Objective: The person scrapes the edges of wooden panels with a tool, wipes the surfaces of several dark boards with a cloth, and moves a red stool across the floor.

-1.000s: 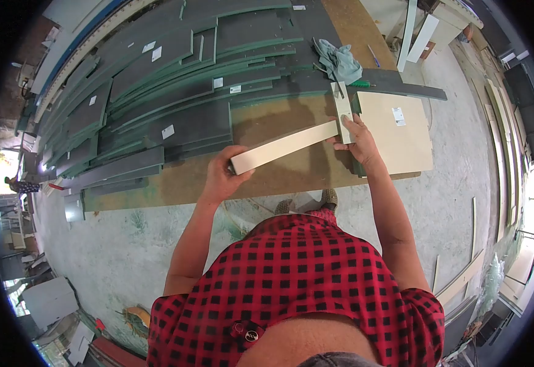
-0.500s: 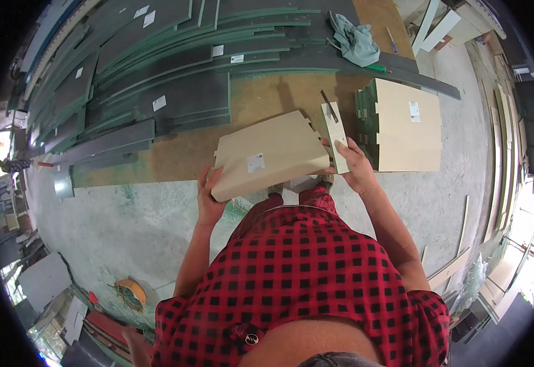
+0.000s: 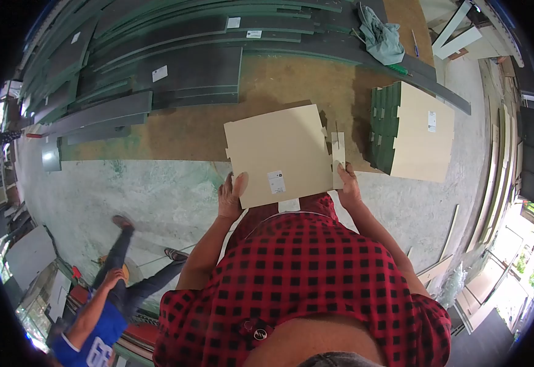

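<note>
A tan board panel (image 3: 282, 147) with notched side edges and a white label lies level in front of my body. My left hand (image 3: 232, 194) grips its lower left corner, thumb on top and fingers at the edge. In my right hand (image 3: 348, 182) is a narrow pale strip (image 3: 338, 160) with a thin dark piece along its upper part. The thumb presses on the strip, which stands upright in view along the panel's right edge. Whether my right fingers also support the panel from below is hidden.
A stack of similar tan panels (image 3: 423, 131) with green edges stands to the right. Dark boards (image 3: 193, 76) cover the far left, and a grey cloth (image 3: 381, 38) lies at the back. A person in a blue shirt (image 3: 98, 336) is at the lower left.
The panel has turned and come flatter towards my body. The strip has swung closer to the panel's right edge, in my right hand. A person has come into view at the lower left.
</note>
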A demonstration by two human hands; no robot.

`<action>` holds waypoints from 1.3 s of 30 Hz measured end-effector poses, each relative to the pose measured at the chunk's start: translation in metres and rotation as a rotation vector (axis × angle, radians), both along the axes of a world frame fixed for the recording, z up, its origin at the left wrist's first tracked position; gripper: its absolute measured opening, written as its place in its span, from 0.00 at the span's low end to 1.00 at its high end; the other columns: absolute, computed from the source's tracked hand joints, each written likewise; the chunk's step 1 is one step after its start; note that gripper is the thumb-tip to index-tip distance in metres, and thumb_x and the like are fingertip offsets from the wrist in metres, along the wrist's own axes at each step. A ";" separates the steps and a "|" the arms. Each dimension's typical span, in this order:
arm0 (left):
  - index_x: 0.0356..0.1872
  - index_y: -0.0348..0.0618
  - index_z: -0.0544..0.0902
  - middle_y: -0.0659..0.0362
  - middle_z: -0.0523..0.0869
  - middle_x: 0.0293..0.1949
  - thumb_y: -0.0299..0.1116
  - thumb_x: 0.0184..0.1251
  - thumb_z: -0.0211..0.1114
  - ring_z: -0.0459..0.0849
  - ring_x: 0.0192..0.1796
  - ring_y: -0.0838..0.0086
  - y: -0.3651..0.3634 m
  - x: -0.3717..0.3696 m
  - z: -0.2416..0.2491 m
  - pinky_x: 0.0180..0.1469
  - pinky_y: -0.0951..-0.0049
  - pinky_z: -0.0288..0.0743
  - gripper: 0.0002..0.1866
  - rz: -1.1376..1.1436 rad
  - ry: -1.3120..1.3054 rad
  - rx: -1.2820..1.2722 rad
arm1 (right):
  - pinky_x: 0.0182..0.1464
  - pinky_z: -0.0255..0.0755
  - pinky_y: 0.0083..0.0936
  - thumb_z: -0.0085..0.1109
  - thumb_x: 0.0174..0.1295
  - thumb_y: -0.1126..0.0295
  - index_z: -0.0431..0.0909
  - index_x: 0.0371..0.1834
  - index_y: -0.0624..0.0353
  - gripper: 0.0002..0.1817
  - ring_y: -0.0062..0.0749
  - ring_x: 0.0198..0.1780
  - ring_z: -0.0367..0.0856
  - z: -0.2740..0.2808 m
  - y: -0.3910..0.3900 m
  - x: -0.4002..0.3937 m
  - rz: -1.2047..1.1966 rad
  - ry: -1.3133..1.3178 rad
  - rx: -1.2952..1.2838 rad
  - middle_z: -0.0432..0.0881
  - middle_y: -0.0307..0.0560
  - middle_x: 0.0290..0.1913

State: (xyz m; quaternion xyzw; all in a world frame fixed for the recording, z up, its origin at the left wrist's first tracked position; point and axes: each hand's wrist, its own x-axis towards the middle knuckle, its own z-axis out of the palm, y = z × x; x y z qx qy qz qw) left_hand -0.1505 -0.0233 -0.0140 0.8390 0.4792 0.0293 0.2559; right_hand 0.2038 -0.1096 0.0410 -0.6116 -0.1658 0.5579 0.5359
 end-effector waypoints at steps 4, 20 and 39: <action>0.70 0.51 0.48 0.36 0.60 0.63 0.35 0.47 0.69 0.64 0.62 0.43 -0.002 -0.010 -0.031 0.63 0.49 0.58 0.50 -0.082 0.045 -0.133 | 0.53 0.68 0.28 0.48 0.67 0.68 0.71 0.53 0.60 0.14 0.31 0.53 0.73 -0.010 0.004 -0.011 -0.153 0.050 0.082 0.72 0.44 0.50; 0.72 0.45 0.37 0.42 0.64 0.62 0.33 0.52 0.66 0.69 0.61 0.52 0.050 0.034 0.013 0.63 0.59 0.62 0.53 0.670 -0.897 -0.840 | 0.51 0.69 0.27 0.50 0.66 0.62 0.69 0.52 0.56 0.15 0.29 0.48 0.75 -0.037 0.027 0.001 -0.428 0.216 -0.092 0.76 0.40 0.47; 0.56 0.37 0.73 0.55 0.79 0.50 0.36 0.57 0.68 0.79 0.51 0.67 0.122 0.084 0.057 0.52 0.66 0.76 0.26 0.875 -1.005 -1.165 | 0.49 0.69 0.35 0.53 0.63 0.53 0.66 0.55 0.53 0.22 0.32 0.51 0.72 -0.047 0.040 0.004 -0.482 0.301 -0.135 0.73 0.41 0.49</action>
